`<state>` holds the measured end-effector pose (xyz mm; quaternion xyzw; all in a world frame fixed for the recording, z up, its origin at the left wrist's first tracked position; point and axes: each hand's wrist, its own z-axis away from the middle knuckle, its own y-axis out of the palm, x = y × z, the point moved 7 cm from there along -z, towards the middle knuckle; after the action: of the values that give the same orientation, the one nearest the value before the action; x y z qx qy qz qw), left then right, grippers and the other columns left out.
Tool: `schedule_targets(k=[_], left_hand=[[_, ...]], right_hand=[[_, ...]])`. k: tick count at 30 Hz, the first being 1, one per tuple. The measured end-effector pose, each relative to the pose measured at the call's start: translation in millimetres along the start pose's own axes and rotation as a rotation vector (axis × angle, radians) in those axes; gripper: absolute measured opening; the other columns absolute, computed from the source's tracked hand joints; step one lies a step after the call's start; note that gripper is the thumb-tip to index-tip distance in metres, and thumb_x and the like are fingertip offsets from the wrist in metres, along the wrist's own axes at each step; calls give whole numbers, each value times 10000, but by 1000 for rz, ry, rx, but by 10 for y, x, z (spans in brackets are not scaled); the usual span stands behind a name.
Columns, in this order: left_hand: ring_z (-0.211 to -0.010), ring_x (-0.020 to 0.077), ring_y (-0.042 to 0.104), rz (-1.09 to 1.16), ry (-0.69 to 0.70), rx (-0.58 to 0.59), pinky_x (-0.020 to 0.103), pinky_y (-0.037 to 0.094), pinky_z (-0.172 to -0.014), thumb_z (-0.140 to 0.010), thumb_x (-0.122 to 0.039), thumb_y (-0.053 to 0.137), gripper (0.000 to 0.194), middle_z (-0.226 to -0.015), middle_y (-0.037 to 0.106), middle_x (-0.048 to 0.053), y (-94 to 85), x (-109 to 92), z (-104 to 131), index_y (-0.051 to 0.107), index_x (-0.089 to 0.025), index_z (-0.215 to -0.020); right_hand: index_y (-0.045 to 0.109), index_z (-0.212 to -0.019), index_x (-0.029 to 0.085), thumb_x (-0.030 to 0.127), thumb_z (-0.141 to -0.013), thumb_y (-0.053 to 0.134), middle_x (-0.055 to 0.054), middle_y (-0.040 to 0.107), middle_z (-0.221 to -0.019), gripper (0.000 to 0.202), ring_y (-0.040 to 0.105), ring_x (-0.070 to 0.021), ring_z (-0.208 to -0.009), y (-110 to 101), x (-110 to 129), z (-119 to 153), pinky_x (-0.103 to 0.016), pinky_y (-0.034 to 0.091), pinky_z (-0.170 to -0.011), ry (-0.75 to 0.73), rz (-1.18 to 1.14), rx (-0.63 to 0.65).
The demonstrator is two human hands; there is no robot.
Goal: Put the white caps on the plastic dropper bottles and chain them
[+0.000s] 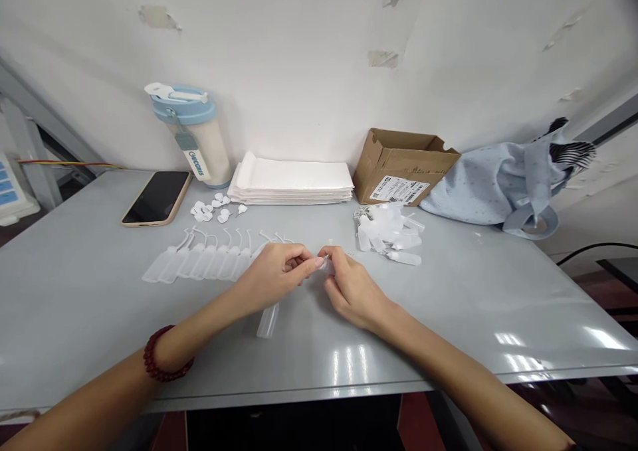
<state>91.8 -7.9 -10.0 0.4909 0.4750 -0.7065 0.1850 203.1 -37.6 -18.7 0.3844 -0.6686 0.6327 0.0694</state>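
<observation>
My left hand (279,270) and my right hand (349,285) meet above the middle of the table. Between their fingertips is a small translucent plastic bottle (327,266), mostly covered by the fingers of my right hand. The thumb and fingers of my left hand pinch at its near end. Beside my left hand, a row of translucent bottles with thin curved nozzles (209,260) lies flat, its right end hidden behind that hand. One clear flat piece (268,321) lies below my left wrist. Right of my hands is a loose pile of similar bottles (386,228).
Small white caps (204,210) lie near a phone (157,198). Along the wall stand a blue-lidded tumbler (194,135), a stack of white padded envelopes (294,180), an open cardboard box (401,169) and a light blue cloth bag (483,179). The grey table (199,351) ends in front of me.
</observation>
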Motion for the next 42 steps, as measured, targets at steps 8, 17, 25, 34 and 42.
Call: schedule_targets(k=[8, 17, 25, 34, 42], left_hand=[[-788, 161, 617, -145, 273, -5, 266, 478, -739, -863, -247, 508, 173, -897, 681, 44, 0, -93, 21, 656, -179, -922], [-708, 147, 613, -31, 98, -70, 234, 480, -630, -861, -418, 525, 278, -809, 678, 19, -95, -67, 19, 653, -174, -899], [-440, 71, 368, -129, 69, 7, 205, 290, -442, -900, -439, 429, 462, -472, 421, -44, 10, -26, 16, 501, -143, -552], [-546, 80, 405, -115, 144, -9, 209, 312, -505, -884, -314, 466, 331, -580, 493, -33, 6, -81, 24, 566, -139, -622], [-522, 74, 384, -1, 94, 55, 195, 304, -459, -860, -335, 497, 291, -602, 508, -31, 32, -73, 39, 594, -141, -665]], right_hand=[[399, -1095, 149, 156, -777, 355, -4, 533, -657, 322, 475, -184, -520, 37, -39, 4, -283, 367, -539, 46, -14, 83], [410, -1091, 150, 151, -790, 357, -61, 600, -817, 305, 547, -191, -616, -3, -29, 0, -295, 403, -580, 36, -42, 39], [410, -1074, 152, 121, -782, 356, -112, 604, -937, 299, 568, -207, -734, 5, 22, 13, -319, 452, -627, -93, 59, -22], [395, -1101, 133, 122, -795, 350, -89, 596, -869, 310, 561, -192, -665, 8, -1, 23, -303, 447, -594, -92, 65, -23], [389, -1062, 130, 61, -772, 321, -85, 566, -796, 305, 527, -196, -635, -73, 138, 55, -272, 419, -519, -274, 323, -179]])
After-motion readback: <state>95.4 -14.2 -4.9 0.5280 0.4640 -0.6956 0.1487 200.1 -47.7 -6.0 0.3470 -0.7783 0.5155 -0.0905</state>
